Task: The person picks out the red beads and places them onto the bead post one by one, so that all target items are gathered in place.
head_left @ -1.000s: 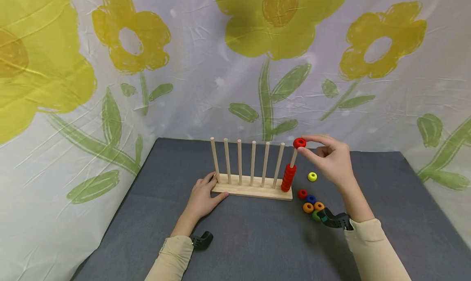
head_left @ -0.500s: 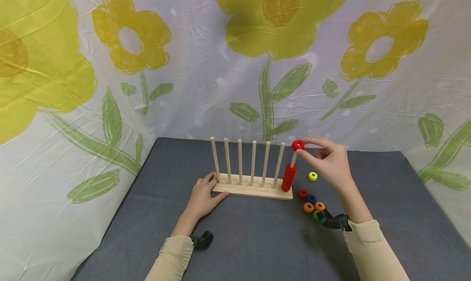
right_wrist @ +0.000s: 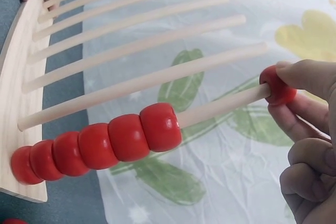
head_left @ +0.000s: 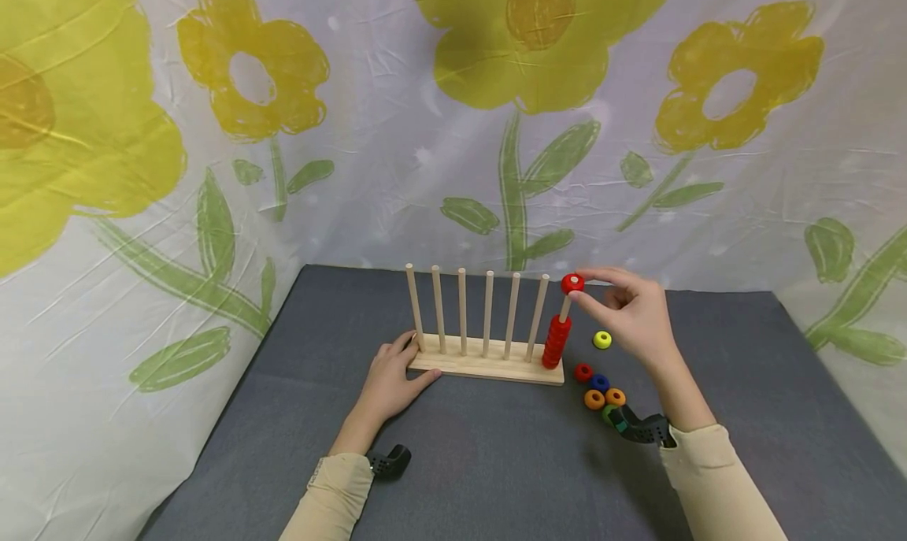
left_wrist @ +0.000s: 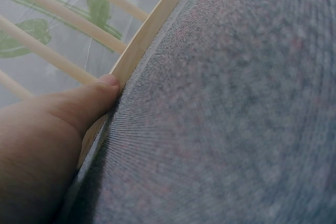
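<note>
A wooden peg stand [head_left: 468,361] with several upright pegs stands on the dark cloth. Its rightmost peg carries a stack of red beads [head_left: 556,342], seen close up in the right wrist view. Between thumb and fingertips, my right hand [head_left: 634,313] pinches another red bead [right_wrist: 278,85] around the top of that same peg, apart from the stack below. The peg's tip shows in the bead's hole in the head view. At the stand's left end my left hand [head_left: 388,379] grips the base, its thumb [left_wrist: 97,98] against the front edge and its fingers behind.
Right of the stand lie loose beads: a yellow one [head_left: 601,339], a red one [head_left: 583,372], a blue one [head_left: 599,383], two orange ones [head_left: 594,400] and a green one [head_left: 608,415], partly hidden by the right wrist camera. A flowered sheet [head_left: 383,179] hangs behind the table.
My right hand has moved slightly left and down, bringing the red bead from above the peg's tip onto it. The left hand and the stand have stayed put.
</note>
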The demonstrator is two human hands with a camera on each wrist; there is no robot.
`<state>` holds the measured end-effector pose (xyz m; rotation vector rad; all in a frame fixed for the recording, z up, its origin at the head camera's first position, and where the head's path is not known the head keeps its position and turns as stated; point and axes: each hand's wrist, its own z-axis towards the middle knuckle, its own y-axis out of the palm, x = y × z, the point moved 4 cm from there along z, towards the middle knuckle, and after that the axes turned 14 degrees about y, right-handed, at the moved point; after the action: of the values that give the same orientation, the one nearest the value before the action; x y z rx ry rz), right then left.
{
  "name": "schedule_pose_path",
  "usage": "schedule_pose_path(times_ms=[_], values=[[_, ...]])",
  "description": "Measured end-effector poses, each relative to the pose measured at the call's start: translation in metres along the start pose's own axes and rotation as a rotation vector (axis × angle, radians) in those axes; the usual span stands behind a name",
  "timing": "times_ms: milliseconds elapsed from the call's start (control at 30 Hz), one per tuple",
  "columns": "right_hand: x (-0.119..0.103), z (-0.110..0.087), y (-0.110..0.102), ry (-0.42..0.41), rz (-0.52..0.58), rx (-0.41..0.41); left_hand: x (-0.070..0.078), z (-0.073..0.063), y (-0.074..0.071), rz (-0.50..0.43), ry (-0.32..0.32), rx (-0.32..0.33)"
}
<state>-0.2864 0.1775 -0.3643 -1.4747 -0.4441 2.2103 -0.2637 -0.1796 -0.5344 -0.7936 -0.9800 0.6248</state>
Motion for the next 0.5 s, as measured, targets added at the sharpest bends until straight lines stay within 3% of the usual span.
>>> schedule_pose_path(times_ms=[500], values=[[0.0042,-0.0028,0.0017,0.024,-0.037,0.000,-0.0003,0.0003,0.0004,-0.007,0.001,-0.006]])
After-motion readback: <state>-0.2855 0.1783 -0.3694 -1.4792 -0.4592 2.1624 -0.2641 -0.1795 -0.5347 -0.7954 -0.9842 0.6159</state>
